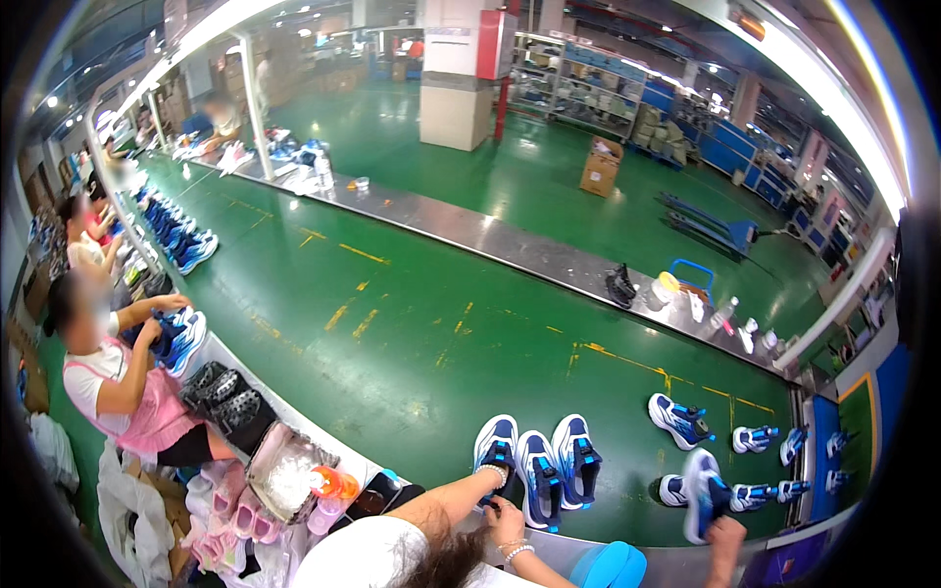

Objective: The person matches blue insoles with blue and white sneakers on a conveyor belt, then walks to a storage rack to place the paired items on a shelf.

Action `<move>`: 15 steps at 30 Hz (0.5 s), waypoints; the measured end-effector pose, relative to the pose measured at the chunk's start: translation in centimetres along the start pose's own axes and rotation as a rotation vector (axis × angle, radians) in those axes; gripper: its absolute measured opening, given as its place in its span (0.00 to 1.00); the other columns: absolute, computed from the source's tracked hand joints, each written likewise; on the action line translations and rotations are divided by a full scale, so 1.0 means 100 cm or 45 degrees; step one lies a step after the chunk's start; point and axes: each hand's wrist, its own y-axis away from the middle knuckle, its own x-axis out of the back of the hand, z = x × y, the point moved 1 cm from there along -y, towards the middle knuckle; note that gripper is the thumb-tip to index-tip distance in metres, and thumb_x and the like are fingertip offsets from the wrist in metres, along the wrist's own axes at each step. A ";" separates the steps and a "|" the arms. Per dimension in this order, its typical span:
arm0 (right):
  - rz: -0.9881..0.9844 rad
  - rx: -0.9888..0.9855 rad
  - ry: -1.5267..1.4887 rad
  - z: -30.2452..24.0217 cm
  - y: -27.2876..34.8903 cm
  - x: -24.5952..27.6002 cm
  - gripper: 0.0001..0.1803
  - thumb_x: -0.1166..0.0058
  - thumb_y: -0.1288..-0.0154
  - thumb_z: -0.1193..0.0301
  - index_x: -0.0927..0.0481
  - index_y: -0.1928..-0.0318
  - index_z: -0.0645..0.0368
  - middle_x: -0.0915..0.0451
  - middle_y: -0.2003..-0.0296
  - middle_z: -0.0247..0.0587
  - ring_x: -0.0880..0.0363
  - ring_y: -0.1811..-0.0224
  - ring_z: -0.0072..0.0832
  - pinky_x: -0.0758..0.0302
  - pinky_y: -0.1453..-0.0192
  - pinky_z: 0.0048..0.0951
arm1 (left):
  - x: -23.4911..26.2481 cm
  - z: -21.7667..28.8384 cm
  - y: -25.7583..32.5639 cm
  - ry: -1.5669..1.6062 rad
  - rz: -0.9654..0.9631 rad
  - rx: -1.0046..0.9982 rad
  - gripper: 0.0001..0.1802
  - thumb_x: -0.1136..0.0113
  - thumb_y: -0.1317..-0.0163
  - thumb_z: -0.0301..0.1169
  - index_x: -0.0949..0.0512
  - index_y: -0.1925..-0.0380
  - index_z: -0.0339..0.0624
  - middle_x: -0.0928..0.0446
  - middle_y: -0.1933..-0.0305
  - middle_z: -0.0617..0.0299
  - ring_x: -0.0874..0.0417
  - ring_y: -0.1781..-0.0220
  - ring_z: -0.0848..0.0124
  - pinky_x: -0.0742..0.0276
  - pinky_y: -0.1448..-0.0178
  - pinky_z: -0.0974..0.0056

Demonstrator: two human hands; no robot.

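My left forearm (pixel 446 505) reaches across a white and navy sneaker (pixel 496 441) at the near edge of the green belt. Beyond its beaded bracelet, the left hand's fingers are hidden. Close below it, my right hand (pixel 506 521), also wearing beads, has its fingers bent together at a small dark blue part; what they grip is unclear. Two matching sneakers stand just right, one (pixel 538 480) beside the other (pixel 576 461), toes pointing away. Farther right, another person's hand (pixel 725 534) holds a similar sneaker (pixel 702 495) tilted up above the belt.
Several more sneakers (pixel 753 438) sit at the belt's right end. Bright blue rounded pieces (pixel 608 565) lie at the near edge. To the left are a bin with clear plastic (pixel 284 470), an orange bottle (pixel 333 482), pink shoes (pixel 230 490) and a seated co-worker (pixel 123 382) handling sneakers.
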 end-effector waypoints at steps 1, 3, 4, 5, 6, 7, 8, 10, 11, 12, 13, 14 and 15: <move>0.000 0.024 -0.067 0.000 0.004 0.000 0.13 0.47 0.52 0.70 0.25 0.64 0.60 0.24 0.68 0.47 0.23 0.69 0.34 0.27 0.63 0.29 | -0.005 -0.003 0.004 -0.040 0.005 -0.012 0.19 0.64 0.43 0.31 0.30 0.56 0.34 0.31 0.51 0.48 0.27 0.52 0.63 0.32 0.49 0.64; 0.005 0.068 -0.203 0.007 0.007 0.005 0.13 0.47 0.52 0.70 0.25 0.64 0.60 0.23 0.70 0.46 0.22 0.71 0.31 0.27 0.65 0.28 | -0.020 -0.005 0.014 -0.126 0.048 -0.020 0.19 0.65 0.43 0.31 0.30 0.56 0.34 0.31 0.52 0.49 0.27 0.52 0.63 0.31 0.51 0.65; 0.022 -0.031 -0.211 -0.005 0.012 0.025 0.12 0.47 0.53 0.72 0.24 0.65 0.60 0.23 0.75 0.44 0.23 0.74 0.30 0.28 0.70 0.28 | -0.026 -0.008 0.019 -0.172 0.079 -0.030 0.19 0.65 0.43 0.31 0.30 0.56 0.34 0.30 0.52 0.49 0.26 0.53 0.63 0.31 0.51 0.65; 0.166 0.122 -0.127 -0.005 0.018 0.043 0.10 0.47 0.52 0.72 0.24 0.66 0.60 0.25 0.81 0.39 0.27 0.80 0.26 0.31 0.75 0.25 | -0.021 -0.003 0.029 -0.331 0.071 -0.075 0.19 0.64 0.44 0.31 0.30 0.57 0.34 0.29 0.53 0.50 0.25 0.55 0.65 0.30 0.53 0.65; 0.230 -0.105 -0.337 0.027 0.024 0.053 0.07 0.48 0.51 0.73 0.25 0.68 0.60 0.28 0.83 0.34 0.32 0.82 0.20 0.34 0.77 0.22 | 0.009 0.015 0.058 -0.329 0.116 -0.101 0.19 0.63 0.44 0.31 0.29 0.56 0.34 0.29 0.53 0.51 0.25 0.54 0.64 0.30 0.52 0.65; 0.444 -0.093 -0.295 0.031 0.033 0.075 0.05 0.50 0.49 0.75 0.25 0.69 0.60 0.29 0.82 0.32 0.34 0.80 0.17 0.35 0.76 0.21 | 0.040 0.025 0.083 -0.322 0.163 -0.115 0.19 0.62 0.44 0.31 0.29 0.56 0.34 0.29 0.53 0.52 0.26 0.53 0.64 0.31 0.51 0.65; 0.549 -0.088 -0.145 0.060 0.039 0.092 0.04 0.51 0.48 0.75 0.25 0.71 0.61 0.28 0.80 0.34 0.33 0.78 0.17 0.35 0.74 0.22 | 0.054 0.020 0.090 -0.301 0.055 -0.222 0.16 0.59 0.46 0.31 0.26 0.62 0.35 0.26 0.58 0.52 0.24 0.57 0.63 0.29 0.56 0.64; 0.827 -0.324 -0.089 0.096 0.069 0.129 0.06 0.53 0.49 0.78 0.26 0.68 0.62 0.26 0.76 0.39 0.29 0.74 0.23 0.33 0.70 0.25 | 0.051 0.016 0.089 -0.324 -0.089 -0.359 0.13 0.54 0.50 0.31 0.22 0.70 0.38 0.23 0.65 0.53 0.21 0.63 0.62 0.26 0.64 0.62; 0.957 -0.308 0.057 0.127 0.084 0.140 0.11 0.52 0.50 0.77 0.28 0.62 0.61 0.25 0.72 0.41 0.28 0.71 0.28 0.32 0.66 0.27 | 0.043 0.009 0.081 -0.338 -0.154 -0.378 0.13 0.54 0.51 0.30 0.22 0.69 0.39 0.23 0.64 0.53 0.21 0.62 0.64 0.26 0.64 0.63; 1.125 -0.339 0.213 0.159 0.108 0.151 0.17 0.50 0.52 0.76 0.30 0.57 0.61 0.25 0.68 0.44 0.27 0.67 0.33 0.31 0.61 0.29 | 0.034 0.011 0.067 -0.360 -0.204 -0.418 0.13 0.53 0.51 0.30 0.22 0.69 0.39 0.23 0.64 0.54 0.21 0.62 0.64 0.26 0.64 0.63; 1.168 -0.504 0.364 0.175 0.126 0.163 0.18 0.49 0.52 0.76 0.31 0.56 0.60 0.25 0.67 0.45 0.27 0.66 0.34 0.32 0.60 0.30 | 0.027 0.009 0.054 -0.361 -0.231 -0.423 0.13 0.53 0.51 0.30 0.22 0.69 0.39 0.23 0.64 0.54 0.21 0.62 0.64 0.26 0.64 0.63; 1.142 -0.686 0.453 0.185 0.140 0.168 0.19 0.49 0.52 0.76 0.32 0.56 0.60 0.26 0.66 0.45 0.27 0.65 0.34 0.32 0.60 0.30 | 0.020 0.006 0.044 -0.356 -0.250 -0.421 0.13 0.53 0.51 0.30 0.22 0.69 0.39 0.23 0.64 0.54 0.21 0.62 0.64 0.26 0.64 0.63; 1.083 -0.832 0.465 0.194 0.151 0.172 0.21 0.49 0.53 0.76 0.32 0.55 0.60 0.26 0.66 0.46 0.27 0.65 0.35 0.32 0.59 0.30 | 0.016 0.006 0.035 -0.362 -0.262 -0.411 0.12 0.53 0.51 0.30 0.22 0.69 0.39 0.23 0.64 0.54 0.21 0.62 0.64 0.26 0.64 0.63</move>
